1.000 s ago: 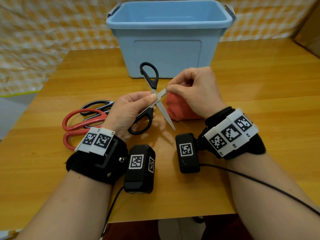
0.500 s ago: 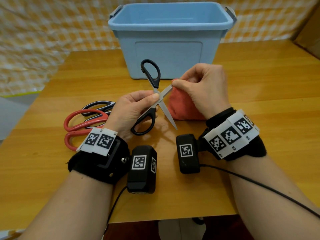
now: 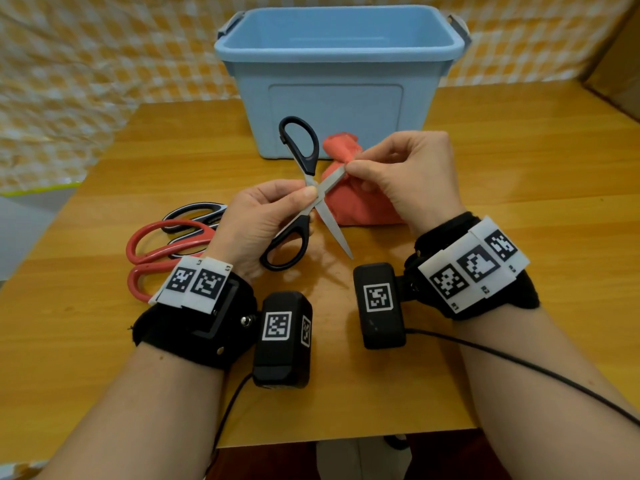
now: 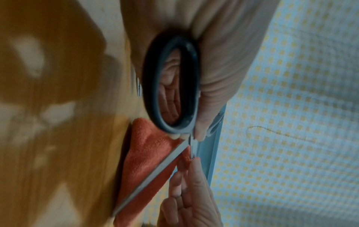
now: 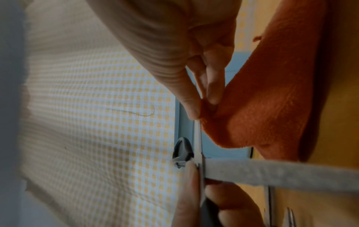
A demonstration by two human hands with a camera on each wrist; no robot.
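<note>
Black-handled scissors (image 3: 332,226) are held above the wooden table (image 3: 519,168) with their blades spread in an X. My left hand (image 3: 301,197) pinches them at the pivot, and one handle loop (image 4: 151,92) lies against its palm. My right hand (image 3: 353,166) pinches an orange cloth (image 3: 363,206) around the end of the upper-right blade. The rest of the cloth hangs down to the table under that hand. In the right wrist view the cloth (image 5: 272,99) is folded over the blade's end between thumb and fingers (image 5: 211,95). The other blade (image 5: 272,173) runs bare.
A light blue plastic bin (image 3: 336,95) stands open just behind the hands. Red-handled scissors (image 3: 162,244) and a black-and-white-handled pair (image 3: 194,214) lie on the table left of my left hand. A checkered sheet (image 3: 86,64) hangs behind the table.
My right hand has slid the cloth outward along the upper-right blade toward its tip. More of the cloth has risen into view behind the scissors. My left hand keeps its hold.
</note>
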